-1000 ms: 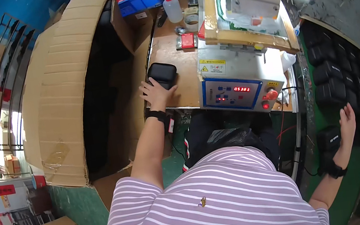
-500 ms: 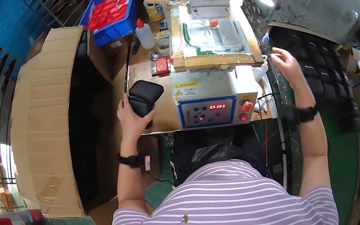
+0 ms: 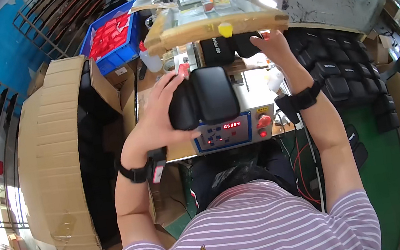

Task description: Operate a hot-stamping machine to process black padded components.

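My left hand (image 3: 153,117) is closed round one half of an open black clamshell case (image 3: 215,95), holding it up in front of the printing machine (image 3: 253,97). Beneath the raised wooden screen frame (image 3: 185,36) sits another open black case (image 3: 218,50), with white lettering on its left half. My right hand (image 3: 278,51) is at that case's right half, thumb on top and the other fingers partly hidden, and seems to grip it. Below the held case, the control panel (image 3: 238,134) shows a red digital readout and red buttons.
A large cardboard box (image 3: 56,165) with black cases inside stands at left. Behind it is a blue crate (image 3: 117,59) of red packets, beside a white squeeze bottle (image 3: 151,61). Rows of black cases (image 3: 341,69) are stacked at right. A cable and red wire hang by the machine.
The screen frame has risen, revealing the lettered case beneath. My left hand brought its case rightward, in front of the machine. My right hand moved left from beside the frame to the lettered case.
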The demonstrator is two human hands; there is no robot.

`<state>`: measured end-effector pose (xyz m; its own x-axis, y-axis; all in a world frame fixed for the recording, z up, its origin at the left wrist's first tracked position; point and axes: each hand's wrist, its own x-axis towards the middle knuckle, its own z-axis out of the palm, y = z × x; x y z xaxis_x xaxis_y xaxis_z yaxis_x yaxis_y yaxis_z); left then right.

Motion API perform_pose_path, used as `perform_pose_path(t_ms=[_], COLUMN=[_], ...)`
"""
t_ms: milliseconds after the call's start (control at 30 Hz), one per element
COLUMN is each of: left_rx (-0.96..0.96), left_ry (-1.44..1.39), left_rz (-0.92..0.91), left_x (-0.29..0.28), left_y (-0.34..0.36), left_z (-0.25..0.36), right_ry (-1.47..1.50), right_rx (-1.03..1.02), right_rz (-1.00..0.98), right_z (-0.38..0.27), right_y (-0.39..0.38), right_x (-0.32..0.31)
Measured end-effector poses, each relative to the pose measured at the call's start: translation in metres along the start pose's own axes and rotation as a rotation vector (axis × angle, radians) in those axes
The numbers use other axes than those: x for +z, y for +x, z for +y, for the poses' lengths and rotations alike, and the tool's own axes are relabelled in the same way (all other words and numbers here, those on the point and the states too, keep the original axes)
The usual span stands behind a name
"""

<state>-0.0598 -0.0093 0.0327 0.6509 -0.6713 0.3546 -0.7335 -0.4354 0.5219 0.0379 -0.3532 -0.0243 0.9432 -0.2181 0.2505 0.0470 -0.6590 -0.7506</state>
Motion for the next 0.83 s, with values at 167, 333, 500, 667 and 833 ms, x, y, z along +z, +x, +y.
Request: perform_pose_path(t_ms=[167, 333, 500, 667, 833], left_rx=[0.053, 0.178, -0.098, 0.039, 0.167], left_ry=[0.083, 0.095, 0.204, 0.482, 0.301], left_rz=[-0.062, -0.166, -0.511, -0.403, -0.447], left_x=[0.012, 0.026, 0.054, 0.068, 0.076], left_y=[0.062, 0.124, 0.171, 0.178, 0.15], left_z=[-0.009, -0.038, -0.066, -0.078, -0.084], right_ry=[0.769, 0.715, 0.666, 0.708, 0.869], right_rx=[0.037, 0.129, 0.174, 0.228, 0.425], right_rz=[0.101, 0.366, 0.553, 0.733, 0.896], right_z=[-0.004, 0.019, 0.062, 0.115, 0.166], right_y=[-0.048, -0.103, -0.166, -0.235, -0.309], right_x=[-0.059, -0.138, -0.201, -0.232, -0.227])
